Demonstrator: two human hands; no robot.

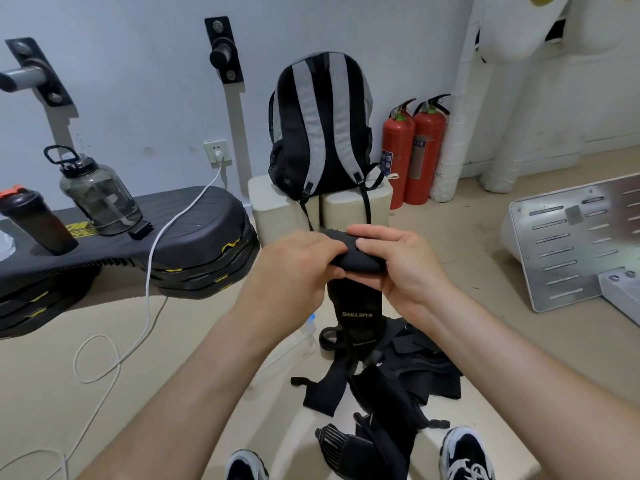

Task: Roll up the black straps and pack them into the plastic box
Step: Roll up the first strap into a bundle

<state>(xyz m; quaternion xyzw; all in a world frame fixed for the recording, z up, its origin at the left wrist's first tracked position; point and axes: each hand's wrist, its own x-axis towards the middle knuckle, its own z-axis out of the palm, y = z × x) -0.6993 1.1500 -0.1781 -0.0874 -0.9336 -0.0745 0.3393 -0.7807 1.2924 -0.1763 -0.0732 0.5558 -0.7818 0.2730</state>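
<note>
Black bench (194,220), left: carries a dark shaker bottle (34,220) at its left end, a smoky water jug (98,192) near the middle, and a small black block (140,230) at the near edge just beside the jug.

White cable (149,271): runs from a wall socket (216,152) down across the bench's right end to the floor, where it loops.

Grey-and-black backpack (322,133), centre: upright on two cream blocks (277,206) against the wall.

Left hand (294,271): fingers curled together over the left end of a black strap (356,258), which is held in the air in front of the backpack.

The black strap is partly rolled. The roll lies crosswise between both hands, and the loose tail with white lettering hangs straight down from it.

Right hand (405,268): thumb and forefinger press on top of the roll and the other fingers are tucked beneath, pinching its right end.

Strap pile (405,368): a loose black heap on a pale block (485,427) below the hands, towards its far edge. Two black-and-white shoes (465,452) are at the near edge.

Two red fire extinguishers (412,150): upright against the wall, right of the backpack.

Slotted metal plate (561,251), far right: tilted.
</note>
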